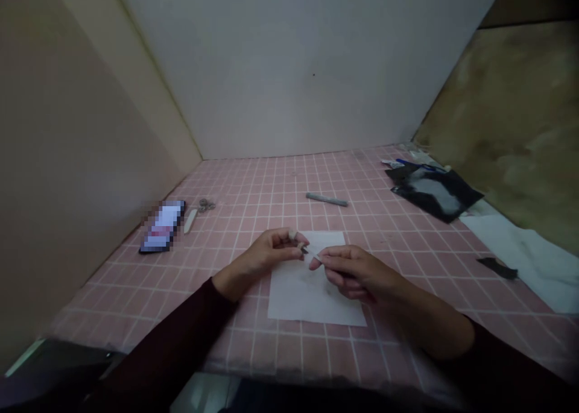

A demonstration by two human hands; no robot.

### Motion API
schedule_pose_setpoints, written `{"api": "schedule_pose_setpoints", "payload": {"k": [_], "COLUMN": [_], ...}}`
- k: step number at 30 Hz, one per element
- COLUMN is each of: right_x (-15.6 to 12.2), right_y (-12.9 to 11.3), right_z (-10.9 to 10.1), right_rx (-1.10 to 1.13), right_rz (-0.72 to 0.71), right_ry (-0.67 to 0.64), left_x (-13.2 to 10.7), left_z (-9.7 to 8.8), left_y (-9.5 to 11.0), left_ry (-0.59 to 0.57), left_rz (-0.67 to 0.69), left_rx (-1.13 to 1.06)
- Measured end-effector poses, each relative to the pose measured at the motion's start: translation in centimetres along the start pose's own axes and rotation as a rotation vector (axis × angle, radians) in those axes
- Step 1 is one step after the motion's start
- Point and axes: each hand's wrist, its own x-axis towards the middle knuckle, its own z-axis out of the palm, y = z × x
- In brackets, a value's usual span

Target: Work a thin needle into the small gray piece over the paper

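Note:
My left hand (275,253) and my right hand (350,271) meet over a white sheet of paper (312,292) lying on the pink tiled surface (271,184). Both hands have their fingers pinched together around a small thin object (312,254) held between the fingertips. It is too small and dim to name. A dark slim part of it seems to run under my right palm. Dark sleeves cover both forearms.
A phone (163,226) lies at the left, with small scissors (205,205) and a pale stick (190,220) beside it. A grey pen-like stick (326,199) lies beyond the paper. A black bag (434,190), white cloth (534,256) and a small dark piece (497,268) sit at the right.

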Motion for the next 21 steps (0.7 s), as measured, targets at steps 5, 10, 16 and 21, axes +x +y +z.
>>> {"api": "schedule_pose_setpoints", "payload": {"k": [5, 10, 16, 21], "right_x": [0.1, 0.1, 0.3, 0.4], "right_y": [0.3, 1.6, 1.1, 0.0], "right_z": [0.2, 1.1, 0.4, 0.1], "right_rx": [-0.053, -0.697, -0.46, 0.063], "right_rz": [0.024, -0.396, -0.162, 0.059], "right_ry": [0.035, 0.192, 0.11, 0.027], "left_x": [-0.3, 0.0, 0.0, -0.2], "left_z": [0.1, -0.5, -0.3, 0.2], "left_y": [0.7, 0.6, 0.3, 0.5], "left_ry": [-0.07, -0.071, -0.213, -0.151], "left_rz": [0.071, 0.14, 0.075, 0.108], "left_rx": [0.134, 0.284, 0.257, 0.221]}}
